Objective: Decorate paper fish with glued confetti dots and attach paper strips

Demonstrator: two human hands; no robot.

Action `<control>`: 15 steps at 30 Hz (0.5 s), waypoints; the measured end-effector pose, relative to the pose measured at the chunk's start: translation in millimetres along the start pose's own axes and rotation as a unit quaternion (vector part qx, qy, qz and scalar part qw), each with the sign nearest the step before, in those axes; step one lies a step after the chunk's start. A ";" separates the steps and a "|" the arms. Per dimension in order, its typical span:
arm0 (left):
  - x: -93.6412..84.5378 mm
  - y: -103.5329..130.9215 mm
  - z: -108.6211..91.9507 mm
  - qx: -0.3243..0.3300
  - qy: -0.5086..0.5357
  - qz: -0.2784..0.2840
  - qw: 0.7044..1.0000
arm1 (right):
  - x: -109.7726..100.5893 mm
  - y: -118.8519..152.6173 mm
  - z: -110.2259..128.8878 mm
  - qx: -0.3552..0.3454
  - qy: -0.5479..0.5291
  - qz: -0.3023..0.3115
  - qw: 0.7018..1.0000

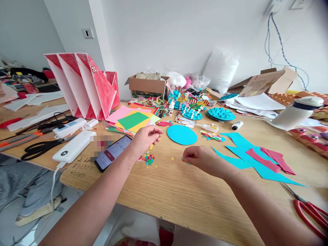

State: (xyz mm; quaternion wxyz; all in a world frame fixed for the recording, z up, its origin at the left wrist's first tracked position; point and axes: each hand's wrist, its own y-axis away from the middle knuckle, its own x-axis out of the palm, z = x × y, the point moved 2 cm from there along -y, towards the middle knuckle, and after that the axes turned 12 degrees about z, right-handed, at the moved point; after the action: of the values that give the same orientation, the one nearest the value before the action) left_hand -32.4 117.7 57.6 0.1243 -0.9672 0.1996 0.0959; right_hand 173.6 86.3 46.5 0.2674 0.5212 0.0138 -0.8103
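One blue paper disc lies flat at 1 o'clock from the gap between the hands. Toward 9, going outward: one confetti pile, one smartphone, one pair of black-handled scissors. One red-handled pair of scissors at 4. Right hand seems pinched on one tiny paper scrap, hard to see; left hand curls, can't tell if it's holding anything.
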 end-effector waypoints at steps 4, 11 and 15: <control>-13.3 8.3 -8.8 -0.002 -0.189 0.095 0.977 | 8.9 -2.0 19.8 -0.014 0.003 0.024 1.000; -31.5 24.5 16.6 -0.028 -0.331 0.197 0.923 | 22.9 -23.3 44.7 -0.049 0.053 0.031 0.997; -40.5 32.4 20.1 -0.034 -0.439 0.244 0.864 | 29.0 -40.1 48.2 -0.066 0.085 0.046 0.993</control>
State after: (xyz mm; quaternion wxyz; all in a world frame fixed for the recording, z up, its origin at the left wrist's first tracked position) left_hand -85.0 109.2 41.5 0.1392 -0.7492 0.3503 0.5446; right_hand 106.3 93.9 33.5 0.3365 0.5698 0.0661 -0.7468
